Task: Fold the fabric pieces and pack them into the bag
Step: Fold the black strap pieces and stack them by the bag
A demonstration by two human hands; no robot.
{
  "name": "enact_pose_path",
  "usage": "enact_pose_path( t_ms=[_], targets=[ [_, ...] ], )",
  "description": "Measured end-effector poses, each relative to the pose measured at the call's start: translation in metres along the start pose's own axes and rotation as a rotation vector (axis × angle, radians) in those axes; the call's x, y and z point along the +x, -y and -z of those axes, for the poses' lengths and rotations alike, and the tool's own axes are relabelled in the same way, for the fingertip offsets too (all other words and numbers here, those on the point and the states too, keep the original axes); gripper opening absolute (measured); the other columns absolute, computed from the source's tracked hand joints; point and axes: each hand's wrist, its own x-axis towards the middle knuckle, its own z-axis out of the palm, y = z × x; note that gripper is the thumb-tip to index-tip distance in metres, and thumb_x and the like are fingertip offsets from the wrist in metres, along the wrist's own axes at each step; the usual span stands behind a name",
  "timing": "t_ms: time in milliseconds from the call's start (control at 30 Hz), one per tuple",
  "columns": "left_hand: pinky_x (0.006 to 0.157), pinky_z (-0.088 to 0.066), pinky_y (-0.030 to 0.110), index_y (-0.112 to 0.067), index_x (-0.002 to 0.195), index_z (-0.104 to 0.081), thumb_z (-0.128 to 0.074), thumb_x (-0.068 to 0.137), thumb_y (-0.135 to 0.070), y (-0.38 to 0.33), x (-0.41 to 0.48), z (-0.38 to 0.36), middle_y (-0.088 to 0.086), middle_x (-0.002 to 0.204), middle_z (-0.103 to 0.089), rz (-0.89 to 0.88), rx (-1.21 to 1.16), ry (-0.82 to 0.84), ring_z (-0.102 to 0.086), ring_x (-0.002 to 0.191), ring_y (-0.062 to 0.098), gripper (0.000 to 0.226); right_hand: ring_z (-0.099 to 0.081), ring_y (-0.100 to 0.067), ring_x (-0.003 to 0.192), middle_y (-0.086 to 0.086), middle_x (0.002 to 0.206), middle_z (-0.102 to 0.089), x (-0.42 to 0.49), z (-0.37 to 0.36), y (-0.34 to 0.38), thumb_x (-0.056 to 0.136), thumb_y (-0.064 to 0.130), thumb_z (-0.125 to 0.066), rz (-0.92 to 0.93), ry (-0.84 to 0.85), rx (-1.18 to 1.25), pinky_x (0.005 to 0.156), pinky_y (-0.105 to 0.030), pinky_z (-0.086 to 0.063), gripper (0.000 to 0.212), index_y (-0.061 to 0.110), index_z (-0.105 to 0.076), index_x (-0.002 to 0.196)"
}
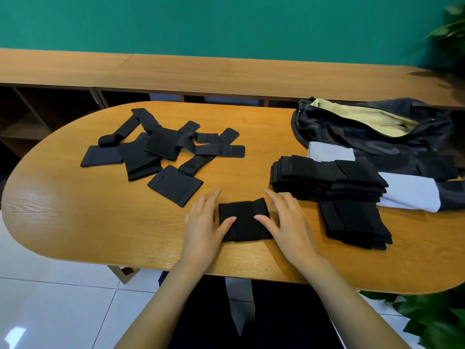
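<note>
Folded fabric piece (244, 221) | long axis left-right | left hand (205, 222), right hand (289, 222) flanking

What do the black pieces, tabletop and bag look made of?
Black pieces: matte, soft cloth, faintly ribbed, likely a stretchy knit; fibre unclear. Tabletop: wood or wood veneer, visible grain, satin sheen near the left end. Bag: thin dark cloth, crumpled with slight gloss, probably synthetic; pale yellow lining.

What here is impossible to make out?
Head view only:
Bag contents: its dark folds hide all but yellow lining.
Folded stacks: black layers merge, count unclear.
Loose pile: pieces overlap, hiding each other.
Upper plant: cut by right edge.
</note>
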Motion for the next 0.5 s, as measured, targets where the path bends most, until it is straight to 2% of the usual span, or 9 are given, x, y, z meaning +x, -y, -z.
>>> enact_pose_path(
  t_ms=[67, 167, 233, 267, 400, 500],
  targets=[
    [0.112, -0.034, 0.045, -0.021, 0.142, -0.049, -0.069, 0.087, -0.036, 0.005, 0.0, 0.002, -0.005, 0.145, -0.046, -0.072, 0.045, 0.031, -0.039, 0.134, 0.011, 0.06, -0.038, -0.007, 0.126, 0.007, 0.137, -0.047, -0.001, 0.004, -0.002, 0.094, 0.058, -0.04, 0.067, -0.003, -0.086, 0.105, -0.028, -0.033, 0.063, 0.025, -0.041, 0.147],
    [0.122, -0.012, 0.045, -0.027, 0.141, -0.05, -0.056, 0.086, -0.055, 0.006, -0.004, 0.007, -0.012, 0.153, -0.036, -0.157, 0.06, 0.232, -0.022, 0.143, 0.001, 0.062, -0.022, -0.003, 0.143, 0.014, 0.154, -0.034, -0.003, 0.01, -0.003, 0.098, 0.062, -0.025, 0.223, 0.19, -0.197, 0.12, -0.031, -0.011, 0.06, 0.032, -0.034, 0.15],
    [0.123, 0.0, 0.043, -0.031, 0.143, -0.045, -0.051, 0.081, -0.066, 0.009, -0.006, 0.008, -0.017, 0.154, -0.03, -0.179, 0.112, 0.363, -0.013, 0.143, -0.005, 0.072, -0.013, 0.001, 0.145, 0.017, 0.156, -0.028, -0.005, 0.01, -0.003, 0.096, 0.064, -0.022, 0.261, 0.313, -0.257, 0.119, -0.03, 0.01, 0.061, 0.035, -0.031, 0.15],
    [0.122, 0.004, 0.041, -0.033, 0.145, -0.042, -0.053, 0.079, -0.068, 0.011, -0.007, 0.008, -0.019, 0.155, -0.027, -0.176, 0.139, 0.409, -0.009, 0.144, -0.006, 0.075, -0.011, 0.002, 0.146, 0.018, 0.157, -0.026, -0.006, 0.01, -0.004, 0.095, 0.065, -0.021, 0.261, 0.353, -0.276, 0.117, -0.029, 0.016, 0.063, 0.036, -0.03, 0.15],
    [0.122, 0.003, 0.037, -0.037, 0.144, -0.041, -0.061, 0.082, -0.061, 0.011, -0.006, 0.01, -0.018, 0.156, -0.027, -0.203, 0.193, 0.422, -0.011, 0.144, -0.005, 0.069, -0.016, 0.002, 0.145, 0.018, 0.154, -0.033, -0.006, 0.013, -0.007, 0.09, 0.072, -0.026, 0.269, 0.343, -0.261, 0.115, -0.026, 0.02, 0.07, 0.036, -0.036, 0.148],
    [0.122, -0.001, 0.038, -0.036, 0.139, -0.049, -0.048, 0.084, -0.069, 0.007, -0.005, 0.011, -0.017, 0.15, -0.039, -0.238, 0.171, 0.374, -0.022, 0.142, -0.004, 0.064, -0.022, 0.0, 0.144, 0.016, 0.152, -0.036, -0.006, 0.019, -0.006, 0.086, 0.074, -0.03, 0.308, 0.361, -0.272, 0.117, -0.029, 0.018, 0.073, 0.036, -0.038, 0.147]
  ],
)
